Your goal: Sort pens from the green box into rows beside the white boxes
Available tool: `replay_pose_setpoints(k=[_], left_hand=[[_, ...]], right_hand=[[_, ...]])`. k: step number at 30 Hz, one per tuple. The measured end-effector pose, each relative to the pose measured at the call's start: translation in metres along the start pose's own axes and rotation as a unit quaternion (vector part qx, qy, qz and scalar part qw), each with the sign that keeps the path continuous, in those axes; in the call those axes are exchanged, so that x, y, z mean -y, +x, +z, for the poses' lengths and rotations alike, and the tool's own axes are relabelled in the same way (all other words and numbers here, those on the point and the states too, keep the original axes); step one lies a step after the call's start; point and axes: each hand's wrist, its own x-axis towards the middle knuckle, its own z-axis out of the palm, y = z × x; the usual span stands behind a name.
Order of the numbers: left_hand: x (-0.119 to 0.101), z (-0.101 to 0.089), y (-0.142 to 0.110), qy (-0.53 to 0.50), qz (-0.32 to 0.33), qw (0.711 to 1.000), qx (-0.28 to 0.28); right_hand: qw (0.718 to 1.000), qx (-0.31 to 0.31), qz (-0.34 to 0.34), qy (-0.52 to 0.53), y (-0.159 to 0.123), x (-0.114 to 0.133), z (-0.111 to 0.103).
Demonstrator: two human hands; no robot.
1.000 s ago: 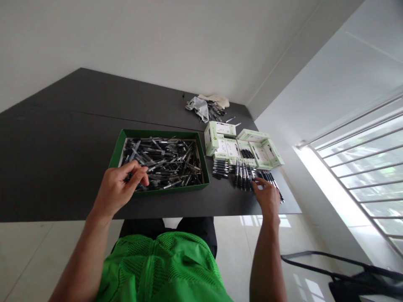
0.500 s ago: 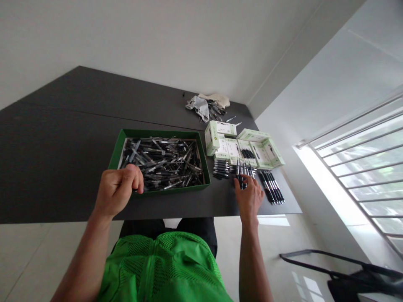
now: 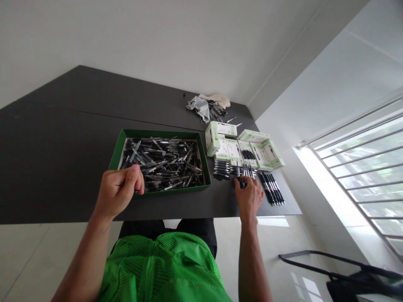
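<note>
My left hand [image 3: 119, 188] is closed in a fist over the front left corner of a green box [image 3: 206, 176] heaped with loose pens [image 3: 163, 161]. Whatever its fingers may hold is hidden. Farther right, my right hand [image 3: 250, 195] has its fingers closed on the near ends of some black pens [image 3: 245, 170], their tips pointing away from me. Its fingers partly cover them. A neat row of pens [image 3: 272, 186] lies just right of this hand, and a stack of pens [image 3: 221, 169] lies to its left.
Behind the rows stand white and green cartons [image 3: 217, 140], one open carton [image 3: 247, 153] with pens inside. Farther back lie a grey cloth [image 3: 199, 107], a cream cloth [image 3: 218, 100] and more pens. The dark table [image 3: 63, 147] meets a wall; a black chair frame [image 3: 315, 253] stands lower right.
Almost nothing differs. Among the pens at my right hand, the tips have shifted slightly, with fewer crowded at the left. Both hands stay in nearly the same places.
</note>
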Motion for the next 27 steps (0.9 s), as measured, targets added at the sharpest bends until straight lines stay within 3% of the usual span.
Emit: replay_pose_setpoints(k=[12,17,21,27], left_hand=[[0.0,0.0,0.0,0.005,0.012,1.0,-0.002],[-0.001,0.0,0.0,0.009,0.007,1.0,-0.011],[-0.005,0.002,-0.002,-0.001,0.021,1.0,-0.008],[-0.021,0.035,-0.01,-0.062,0.073,0.995,0.022]], right_hand=[[1.0,-0.013,0.028,0.008,0.001,-0.003,0.004],[0.993,-0.062,0.026,0.098,-0.001,-0.012,0.006],[0.976,-0.1,0.005,0.194,-0.01,-0.008,-0.005],[0.95,-0.09,-0.041,0.297,-0.029,0.023,-0.029]])
